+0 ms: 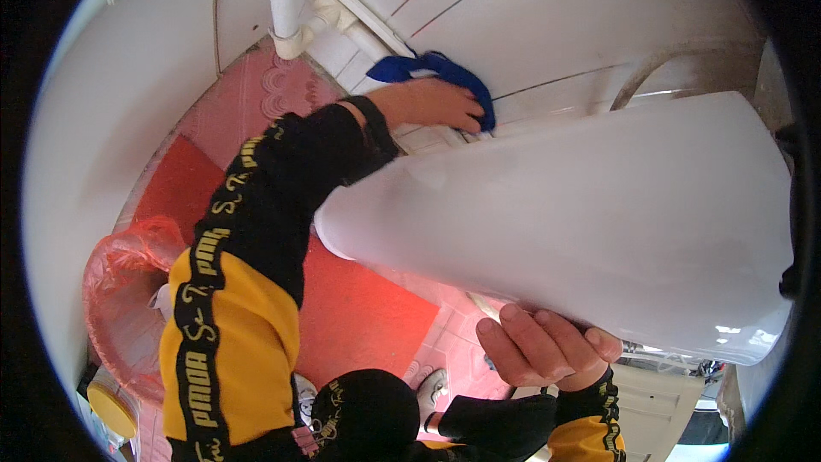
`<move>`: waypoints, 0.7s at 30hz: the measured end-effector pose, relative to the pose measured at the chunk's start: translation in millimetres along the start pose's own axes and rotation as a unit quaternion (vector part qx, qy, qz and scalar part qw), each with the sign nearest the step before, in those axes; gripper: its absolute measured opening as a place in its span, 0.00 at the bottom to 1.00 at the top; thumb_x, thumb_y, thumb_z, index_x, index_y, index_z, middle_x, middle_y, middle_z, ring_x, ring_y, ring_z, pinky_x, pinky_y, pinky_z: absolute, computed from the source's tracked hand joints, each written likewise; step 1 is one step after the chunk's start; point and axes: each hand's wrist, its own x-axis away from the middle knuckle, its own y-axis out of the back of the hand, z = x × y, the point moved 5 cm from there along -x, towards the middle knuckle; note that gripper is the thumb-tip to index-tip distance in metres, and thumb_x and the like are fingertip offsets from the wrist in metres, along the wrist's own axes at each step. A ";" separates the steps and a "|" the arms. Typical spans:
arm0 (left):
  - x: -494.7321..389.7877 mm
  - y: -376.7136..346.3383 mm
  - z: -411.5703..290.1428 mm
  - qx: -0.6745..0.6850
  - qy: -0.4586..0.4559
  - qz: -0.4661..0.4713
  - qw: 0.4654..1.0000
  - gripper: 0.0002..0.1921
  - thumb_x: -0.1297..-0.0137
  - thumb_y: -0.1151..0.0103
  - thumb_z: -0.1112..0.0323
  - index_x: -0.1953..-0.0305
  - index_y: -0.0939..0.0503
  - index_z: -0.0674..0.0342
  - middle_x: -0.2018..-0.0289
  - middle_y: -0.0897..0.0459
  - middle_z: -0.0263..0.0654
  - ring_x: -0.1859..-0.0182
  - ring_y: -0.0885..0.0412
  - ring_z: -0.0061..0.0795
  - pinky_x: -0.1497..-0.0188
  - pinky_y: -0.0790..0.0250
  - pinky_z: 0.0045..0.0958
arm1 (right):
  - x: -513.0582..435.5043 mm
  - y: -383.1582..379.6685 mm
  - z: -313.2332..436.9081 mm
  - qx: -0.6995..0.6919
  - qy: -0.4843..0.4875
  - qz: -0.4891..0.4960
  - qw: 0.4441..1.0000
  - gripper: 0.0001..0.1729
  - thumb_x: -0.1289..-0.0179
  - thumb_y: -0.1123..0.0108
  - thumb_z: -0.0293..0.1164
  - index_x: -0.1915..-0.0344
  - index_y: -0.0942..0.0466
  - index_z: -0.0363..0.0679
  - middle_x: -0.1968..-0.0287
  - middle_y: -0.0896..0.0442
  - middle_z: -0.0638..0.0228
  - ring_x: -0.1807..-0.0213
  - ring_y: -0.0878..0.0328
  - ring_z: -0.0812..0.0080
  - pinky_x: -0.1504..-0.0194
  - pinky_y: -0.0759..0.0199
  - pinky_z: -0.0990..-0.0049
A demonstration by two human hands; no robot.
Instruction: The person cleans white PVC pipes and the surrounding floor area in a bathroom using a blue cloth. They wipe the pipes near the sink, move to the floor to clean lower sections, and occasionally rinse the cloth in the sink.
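Observation:
A large glossy white fixture (577,218), tapering towards the left, spans the middle and right; its exact kind I cannot tell. Beyond its narrow end my left hand (433,104) grips a blue cloth (471,86), pressed against the white wall beside the pipes. Part of the cloth spreads past the fingers. On the near side, my right hand (548,346) holds the fixture's lower edge with curled fingers; its palm side is partly hidden. Both arms wear black and yellow sleeves.
White pipes (282,0) run along the far wall. A grey hose (648,70) curves behind the fixture. At left stands a bin with a red plastic liner (125,308), near a yellow-lidded container (112,407). A red mat (359,308) lies on pink tiles.

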 end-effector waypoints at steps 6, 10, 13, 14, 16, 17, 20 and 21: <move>97.0 61.4 62.2 -0.159 0.149 0.051 0.975 0.17 0.42 0.50 0.74 0.50 0.27 0.56 0.48 0.28 0.41 0.47 0.26 0.45 0.47 0.29 0.38 | -14.4 10.8 0.0 -0.004 -0.062 0.047 0.997 0.06 0.44 0.43 0.41 0.65 0.24 0.67 0.61 0.23 0.91 0.61 0.30 0.88 0.48 0.46 0.71; 111.2 76.6 61.1 -0.171 0.261 -0.032 0.950 0.19 0.46 0.47 0.79 0.51 0.28 0.56 0.53 0.27 0.43 0.51 0.25 0.46 0.49 0.30 0.39 | -23.9 7.9 1.6 -0.032 -0.095 0.097 0.990 0.06 0.50 0.37 0.37 0.71 0.22 0.65 0.62 0.23 0.91 0.60 0.31 0.85 0.50 0.47 0.73; 98.6 83.3 40.8 -0.075 0.349 -0.174 0.918 0.17 0.44 0.44 0.77 0.52 0.27 0.56 0.57 0.25 0.47 0.53 0.25 0.51 0.49 0.31 0.41 | -19.3 7.4 0.7 -0.054 -0.114 0.022 0.992 0.08 0.53 0.37 0.36 0.70 0.19 0.64 0.62 0.20 0.88 0.60 0.29 0.84 0.51 0.46 0.74; 96.3 90.2 29.1 -0.051 0.365 -0.261 0.892 0.16 0.44 0.44 0.76 0.52 0.26 0.57 0.58 0.25 0.49 0.54 0.25 0.52 0.51 0.31 0.43 | -15.6 6.6 0.9 -0.065 -0.111 0.014 0.992 0.08 0.54 0.37 0.37 0.70 0.19 0.64 0.62 0.20 0.88 0.60 0.29 0.84 0.52 0.45 0.74; 97.5 105.0 7.6 -0.010 0.434 -0.397 0.808 0.15 0.46 0.40 0.72 0.54 0.24 0.58 0.62 0.22 0.52 0.56 0.25 0.57 0.52 0.30 0.44 | -5.7 5.7 2.4 -0.113 -0.105 0.009 0.988 0.12 0.58 0.36 0.34 0.69 0.18 0.60 0.61 0.18 0.84 0.60 0.27 0.81 0.55 0.41 0.72; 96.4 110.1 -4.2 0.019 0.480 -0.436 0.761 0.13 0.46 0.41 0.70 0.57 0.22 0.59 0.64 0.20 0.51 0.57 0.21 0.51 0.53 0.28 0.40 | 0.8 10.1 1.8 -0.162 -0.110 -0.021 0.980 0.13 0.59 0.35 0.33 0.68 0.18 0.59 0.61 0.18 0.82 0.61 0.26 0.79 0.55 0.39 0.71; 98.2 117.0 -52.0 0.177 0.544 -0.553 0.605 0.11 0.45 0.43 0.69 0.59 0.22 0.61 0.66 0.18 0.46 0.61 0.20 0.38 0.55 0.28 0.33 | 26.3 16.9 11.1 -0.305 -0.080 -0.067 0.947 0.17 0.63 0.32 0.26 0.67 0.18 0.53 0.62 0.18 0.78 0.63 0.25 0.72 0.55 0.35 0.68; 98.5 124.2 -72.5 0.155 0.546 -0.572 0.592 0.11 0.44 0.44 0.70 0.59 0.22 0.62 0.68 0.17 0.43 0.62 0.20 0.34 0.57 0.28 0.32 | 36.3 16.6 19.6 -0.332 -0.062 -0.058 0.940 0.16 0.61 0.33 0.25 0.67 0.19 0.51 0.64 0.18 0.76 0.65 0.25 0.71 0.57 0.32 0.69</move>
